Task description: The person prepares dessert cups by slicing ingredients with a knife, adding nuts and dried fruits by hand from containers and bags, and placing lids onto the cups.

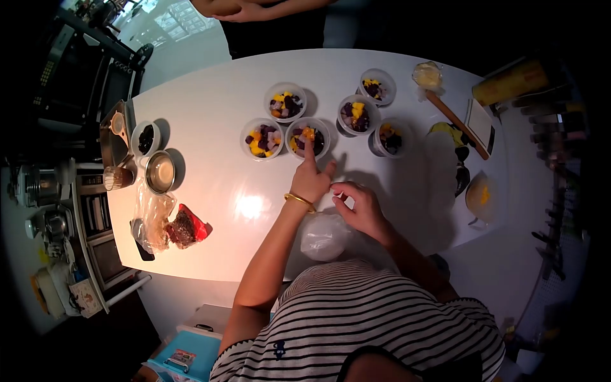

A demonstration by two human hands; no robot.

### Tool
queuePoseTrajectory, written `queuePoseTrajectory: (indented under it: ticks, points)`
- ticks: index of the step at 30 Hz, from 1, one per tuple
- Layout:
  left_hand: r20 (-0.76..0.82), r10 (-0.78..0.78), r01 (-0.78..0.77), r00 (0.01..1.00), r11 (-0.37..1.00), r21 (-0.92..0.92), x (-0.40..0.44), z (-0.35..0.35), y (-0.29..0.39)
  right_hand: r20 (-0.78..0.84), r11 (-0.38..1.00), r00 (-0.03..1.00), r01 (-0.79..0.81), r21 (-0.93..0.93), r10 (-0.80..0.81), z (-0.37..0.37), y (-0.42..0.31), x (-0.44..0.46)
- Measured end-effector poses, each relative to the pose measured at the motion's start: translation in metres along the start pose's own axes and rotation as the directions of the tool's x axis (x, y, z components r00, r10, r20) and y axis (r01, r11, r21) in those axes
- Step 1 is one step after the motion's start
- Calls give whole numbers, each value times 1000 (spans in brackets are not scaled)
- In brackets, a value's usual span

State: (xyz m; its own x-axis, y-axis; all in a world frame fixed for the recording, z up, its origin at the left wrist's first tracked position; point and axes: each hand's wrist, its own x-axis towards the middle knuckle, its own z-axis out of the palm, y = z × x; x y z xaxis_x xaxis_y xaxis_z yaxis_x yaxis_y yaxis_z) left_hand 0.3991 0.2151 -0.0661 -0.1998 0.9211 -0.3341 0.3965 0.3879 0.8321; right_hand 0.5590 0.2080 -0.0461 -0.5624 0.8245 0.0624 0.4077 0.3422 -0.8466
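My left hand (pixel 312 181) stretches its index finger over a clear plastic cup (pixel 326 148) of purple, orange and dark pieces, the fingertip at or just above the contents. The thumb stands apart. Close beside it, my right hand (pixel 360 209) has loosely curled fingers with a gap between thumb and index finger, and nothing shows in it. Two more filled cups, a left cup (pixel 261 139) and a rear cup (pixel 284 102), stand next to the first. Several others, including a cup with yellow cubes (pixel 356 115), are to the right. A translucent plastic bag (pixel 324 237) lies below my hands.
On the left are a bowl of dark pieces (pixel 147 138), a metal bowl (pixel 160 172) and a red packet (pixel 189 228). At right lie a wooden-handled tool (pixel 458 125), a scale (pixel 479 125) and a bowl with yellow bits (pixel 482 198). A person (pixel 273 28) stands across the table.
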Motion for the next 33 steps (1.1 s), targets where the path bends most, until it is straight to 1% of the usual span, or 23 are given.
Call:
queuePoseTrajectory:
  ticks: [2, 6, 8, 11, 15, 17, 18, 20, 21, 23, 24, 26, 27, 30, 31, 32, 33]
  points:
    - [49, -80, 85, 996, 989, -122, 2, -4, 8, 43, 1000, 999, -10, -10, 11, -4, -2, 1]
    - [73, -74, 85, 995, 985, -151, 8, -1, 4, 59, 1000, 998, -25, -4, 26, -4, 16, -7]
    - [77, -122, 135, 990, 972, -193, 5, -1, 9, 68, 1000, 998, -16, -14, 17, -5, 18, -11]
    - [61, -91, 102, 994, 971, -216, 8, 4, 1, 81, 1000, 996, -21, -13, 22, -7, 20, -11]
    - [105, -128, 149, 986, 963, -225, 5, 1, 3, 52, 1000, 999, -11, -12, 12, -7, 19, -11]
    - [25, -78, 82, 997, 964, -254, 5, 6, -1, 44, 998, 999, 31, -49, -29, -9, 20, -10]
    - [34, -113, 117, 993, 954, -277, 1, 0, 13, 25, 998, 1000, 14, -68, -13, -10, 21, -13]
    - [61, -114, 127, 992, 942, -310, 1, 2, 11, 63, 998, 997, -51, -25, 52, -8, 23, -17]
    - [83, -93, 114, 992, 946, -305, 3, 3, 10, 59, 998, 997, -51, -34, 53, -8, 23, -18]
    - [72, -102, 123, 992, 906, -405, 2, 4, 9, 37, 998, 998, -46, -52, 48, -7, 24, -23]
    - [85, -90, 116, 992, 910, -397, 0, 3, 14, 43, 997, 999, -27, -66, 30, -8, 24, -24]
    - [101, -115, 147, 988, 900, -411, -6, -1, 26, 28, 997, 999, -35, -66, 37, -10, 19, -28]
    - [83, -113, 138, 990, 886, -444, -7, 0, 29, 26, 997, 999, -36, -66, 38, -12, 17, -30]
    - [87, -36, 70, 996, 901, -428, -2, 9, 26, -10, 994, 997, -75, -81, 74, -18, 16, -41]
    - [117, 6, 49, 993, 887, -460, -2, 13, 29, -30, 993, 996, -83, -86, 81, -22, 16, -47]
    - [127, 16, 44, 992, 889, -456, -3, 21, 33, -37, 992, 996, -79, -101, 76, -26, 17, -53]
    - [151, 93, -19, 984, 903, -429, -5, 31, 45, -38, 991, 997, -68, -115, 64, -29, 18, -57]
